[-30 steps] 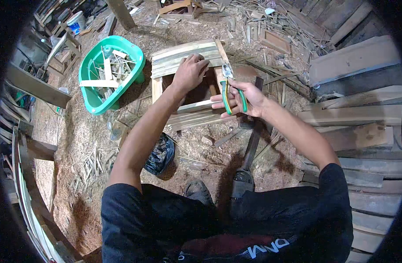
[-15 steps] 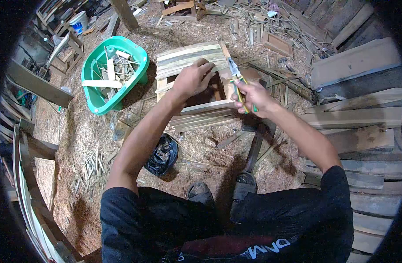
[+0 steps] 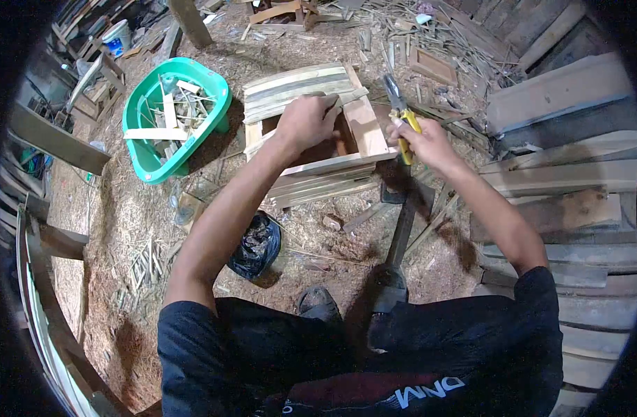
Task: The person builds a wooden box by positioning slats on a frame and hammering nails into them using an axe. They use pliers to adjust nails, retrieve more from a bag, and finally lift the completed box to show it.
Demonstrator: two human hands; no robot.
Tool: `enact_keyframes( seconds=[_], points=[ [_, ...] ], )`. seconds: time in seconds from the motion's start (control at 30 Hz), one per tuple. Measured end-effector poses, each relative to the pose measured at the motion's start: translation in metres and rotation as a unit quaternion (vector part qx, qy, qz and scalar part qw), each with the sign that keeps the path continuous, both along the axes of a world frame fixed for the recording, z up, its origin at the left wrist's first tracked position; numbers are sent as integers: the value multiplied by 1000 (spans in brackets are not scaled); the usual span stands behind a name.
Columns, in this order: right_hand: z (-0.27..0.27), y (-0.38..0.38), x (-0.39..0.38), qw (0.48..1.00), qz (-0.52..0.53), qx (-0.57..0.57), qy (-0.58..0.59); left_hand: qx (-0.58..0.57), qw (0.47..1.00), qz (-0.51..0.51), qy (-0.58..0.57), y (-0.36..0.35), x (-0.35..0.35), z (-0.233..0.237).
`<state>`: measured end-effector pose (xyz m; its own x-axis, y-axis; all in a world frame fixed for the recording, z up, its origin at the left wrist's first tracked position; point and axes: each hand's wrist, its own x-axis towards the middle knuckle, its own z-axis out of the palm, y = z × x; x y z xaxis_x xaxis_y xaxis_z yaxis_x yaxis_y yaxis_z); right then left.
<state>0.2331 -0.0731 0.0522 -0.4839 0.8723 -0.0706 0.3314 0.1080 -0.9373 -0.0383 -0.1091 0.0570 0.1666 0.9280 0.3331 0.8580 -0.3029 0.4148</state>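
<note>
A small wooden frame [image 3: 365, 124] with an opening in its top stands on the floor in front of me. Several thin slats [image 3: 291, 90] cover its far part. My left hand [image 3: 306, 125] is over the opening, its fingers closed on a narrow wooden strip [image 3: 353, 95] that sticks out to the right along the last slat. The fingertips are partly hidden. In my right hand [image 3: 427, 142], right of the frame, is a pair of pliers [image 3: 405, 111] with yellow handles, jaws pointing up and away from the frame.
A green tub [image 3: 139, 158] with wood scraps stands to the left. Near my feet is a black plastic bag [image 3: 256, 244]. Stacked boards [image 3: 562, 181] line the right side. A wooden post [image 3: 190, 22] rises at the back; shavings and offcuts cover the floor.
My right hand has moved the pliers right, off the frame's edge. My left fingers have closed on the strip, which now lies across the frame's right side.
</note>
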Motion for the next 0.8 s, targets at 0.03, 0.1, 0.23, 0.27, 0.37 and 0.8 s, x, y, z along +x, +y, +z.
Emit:
enact_keyframes(
  seconds=[0.03, 0.1, 0.23, 0.27, 0.37, 0.8],
  points=[
    [11, -11, 2, 998, -25, -28, -52, 3, 1000, -9, -6, 1, 3, -2],
    [-3, -9, 10, 999, -27, -12, -30, -1, 1000, -5, 12, 2, 7, -5],
    [-38, -6, 28, 997, -62, 20, -38, 86, 987, 2, 136, 16, -4, -31],
    [-43, -10, 31, 996, -77, 22, -34, 91, 986, 11, 138, 16, -7, -38],
    [-66, -27, 45, 987, -120, 31, -100, 96, 984, 30, 148, 11, -8, -46],
    [-192, -60, 60, 946, -49, 67, -313, 126, 988, 48, 73, 3, -1, -50]
  ],
)
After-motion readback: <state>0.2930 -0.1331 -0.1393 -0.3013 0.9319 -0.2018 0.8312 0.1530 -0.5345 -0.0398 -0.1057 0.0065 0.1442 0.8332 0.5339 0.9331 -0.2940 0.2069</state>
